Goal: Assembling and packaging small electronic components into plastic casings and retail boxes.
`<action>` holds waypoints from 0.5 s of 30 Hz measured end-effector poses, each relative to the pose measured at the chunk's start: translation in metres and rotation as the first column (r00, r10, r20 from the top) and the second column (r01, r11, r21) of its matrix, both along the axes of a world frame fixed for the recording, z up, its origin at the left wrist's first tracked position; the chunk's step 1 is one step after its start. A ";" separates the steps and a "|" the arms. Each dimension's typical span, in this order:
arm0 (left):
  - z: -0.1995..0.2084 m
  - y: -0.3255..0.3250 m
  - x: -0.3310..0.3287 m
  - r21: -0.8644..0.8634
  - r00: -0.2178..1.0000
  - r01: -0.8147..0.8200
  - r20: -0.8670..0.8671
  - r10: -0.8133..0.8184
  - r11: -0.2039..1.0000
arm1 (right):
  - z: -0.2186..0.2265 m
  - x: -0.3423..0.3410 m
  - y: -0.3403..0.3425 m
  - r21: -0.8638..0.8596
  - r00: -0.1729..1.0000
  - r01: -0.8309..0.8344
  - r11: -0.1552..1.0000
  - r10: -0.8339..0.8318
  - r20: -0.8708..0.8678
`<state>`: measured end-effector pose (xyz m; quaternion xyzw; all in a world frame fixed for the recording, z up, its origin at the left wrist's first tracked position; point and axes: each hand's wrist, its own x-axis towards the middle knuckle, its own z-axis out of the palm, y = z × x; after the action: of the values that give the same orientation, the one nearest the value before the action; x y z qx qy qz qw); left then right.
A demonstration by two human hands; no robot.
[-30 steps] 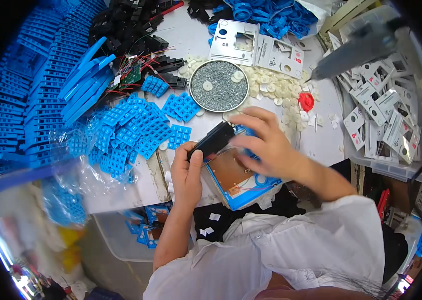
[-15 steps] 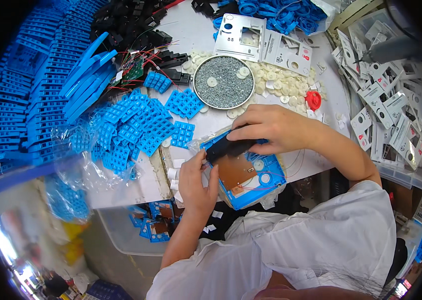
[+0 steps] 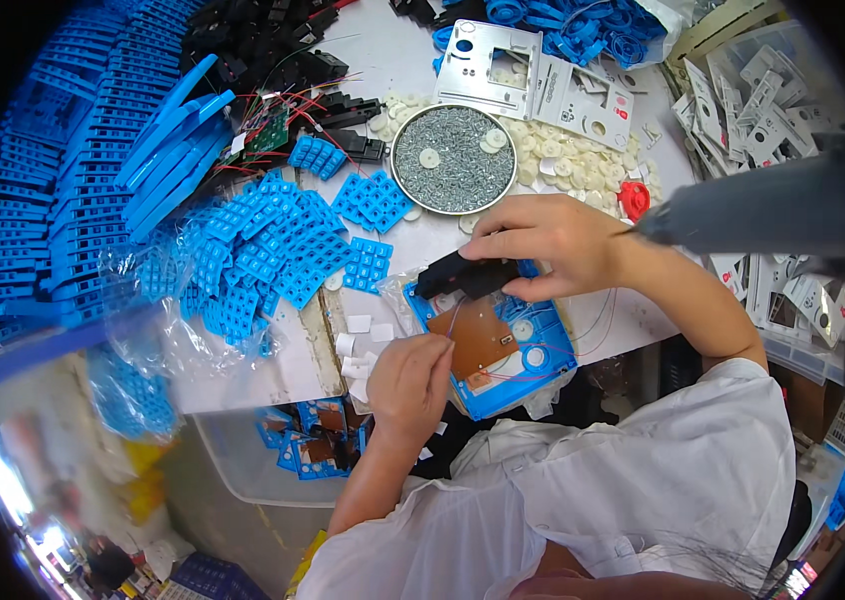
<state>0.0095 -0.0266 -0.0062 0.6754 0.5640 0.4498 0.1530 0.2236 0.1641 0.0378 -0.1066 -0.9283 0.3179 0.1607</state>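
A blue plastic casing [image 3: 491,398] lies on the table edge in front of me, with a brown circuit board [image 3: 471,338] and white round pieces in it. My right hand [image 3: 558,245] is closed round a black plastic module [image 3: 465,277] at the casing's far end, tilting it up. Below the module, my left hand [image 3: 411,385] pinches at the board's left edge, where a thin wire [image 3: 455,318] runs down to the fingertips. Thin red wires loop over the casing's right side.
Beyond my hands stands a round tray of screws [image 3: 453,202], by cream-coloured discs [image 3: 573,165]. Blue keypads [image 3: 263,240] are heaped on the left, near stacked blue casings [image 3: 93,180]. A grey powered screwdriver [image 3: 743,215] hangs at right, before a bin of white panels [image 3: 768,95].
My left hand has left the module's edge and come down toward me, its fingers now pinched together. The right hand keeps the module. The screwdriver appears larger and further into view.
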 end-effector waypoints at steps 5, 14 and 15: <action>0.002 0.000 0.002 -0.018 1.000 -0.007 0.017 0.007 1.000 | -0.007 -0.001 0.000 -0.014 0.998 -0.060 0.998 0.059 -0.021; 0.000 0.002 -0.002 -0.044 1.000 0.028 0.005 -0.028 0.999 | 0.008 -0.005 0.000 -0.099 0.973 0.015 0.995 0.009 0.232; 0.000 0.002 -0.003 -0.043 1.000 0.028 -0.002 -0.028 0.999 | 0.008 -0.006 0.000 -0.103 0.975 0.014 0.995 0.009 0.224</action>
<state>0.0064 -0.0244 -0.0065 0.6804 0.5643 0.4343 0.1731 0.2175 0.1642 0.0454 -0.1512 -0.9225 0.3516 0.0495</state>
